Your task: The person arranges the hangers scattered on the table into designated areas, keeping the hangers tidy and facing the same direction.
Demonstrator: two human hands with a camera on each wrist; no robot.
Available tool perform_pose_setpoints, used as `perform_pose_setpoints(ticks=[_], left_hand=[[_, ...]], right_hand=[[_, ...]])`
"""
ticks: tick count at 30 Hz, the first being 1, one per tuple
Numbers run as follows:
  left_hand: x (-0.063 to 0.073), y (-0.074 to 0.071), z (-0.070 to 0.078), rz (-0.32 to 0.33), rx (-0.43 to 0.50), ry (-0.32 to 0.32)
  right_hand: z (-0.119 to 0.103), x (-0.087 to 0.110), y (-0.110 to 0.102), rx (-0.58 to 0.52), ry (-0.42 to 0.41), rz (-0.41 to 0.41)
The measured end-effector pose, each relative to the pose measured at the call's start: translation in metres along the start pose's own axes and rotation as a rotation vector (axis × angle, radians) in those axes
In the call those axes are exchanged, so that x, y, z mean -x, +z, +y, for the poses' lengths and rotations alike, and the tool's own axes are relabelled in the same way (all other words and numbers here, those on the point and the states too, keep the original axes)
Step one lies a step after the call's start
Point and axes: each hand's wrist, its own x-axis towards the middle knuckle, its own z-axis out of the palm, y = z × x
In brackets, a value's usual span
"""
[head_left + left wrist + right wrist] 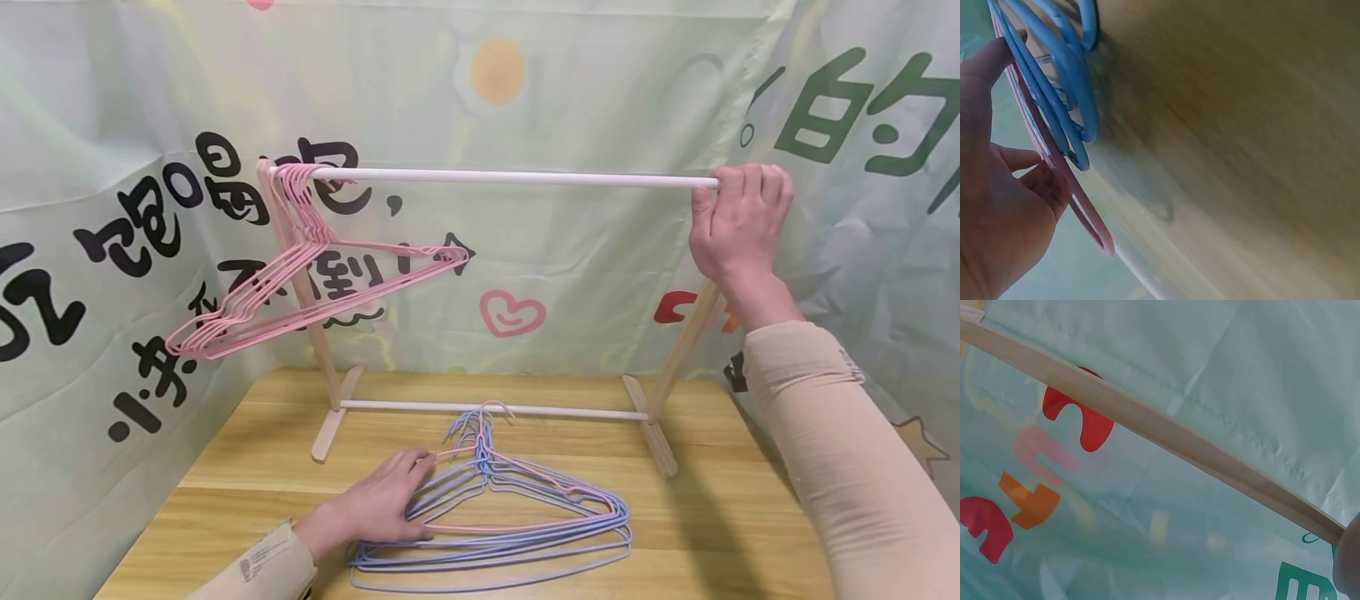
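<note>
A pile of blue wire hangers (555,533) lies on the table, its hooks toward the rack. On top is one pink hanger (517,529), held at its left end by my left hand (386,496). In the left wrist view, thumb and fingers meet the pink hanger (1088,209) close beside blue hangers (1072,75). My right hand (742,217) grips the upper right corner of a clothes rack, at the end of its white top rail (510,177). Several pink hangers (318,233) hang bunched at the rail's left end.
Wooden legs (322,350) carry the rack on flat feet (651,433), joined by a low white bar (570,412) behind the pile. A printed cloth (600,275) hangs behind and at both sides. Wooden tabletop (247,483) shows around the hangers.
</note>
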Motion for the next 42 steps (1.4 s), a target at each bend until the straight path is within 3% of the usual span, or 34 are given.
perform_pose_setpoints(ticks=[10,18,24,35,42], left_hand=[[0.001,0.001,-0.003,0.091,0.036,-0.001],[0.002,-0.009,-0.004,0.164,0.056,-0.014],[0.005,-0.017,-0.003,0.253,0.006,0.026],[0.013,-0.036,0.0,0.31,-0.043,0.047],[0.017,-0.047,-0.001,0.394,-0.082,0.072]], right_hand=[[0.002,-0.001,0.002,-0.006,-0.007,0.023],[0.001,-0.001,0.0,0.002,-0.005,0.004],[0.001,-0.001,-0.001,0.005,-0.007,0.006],[0.0,-0.001,0.002,-0.016,-0.025,0.05],[0.001,0.0,0.001,-0.016,-0.015,0.04]])
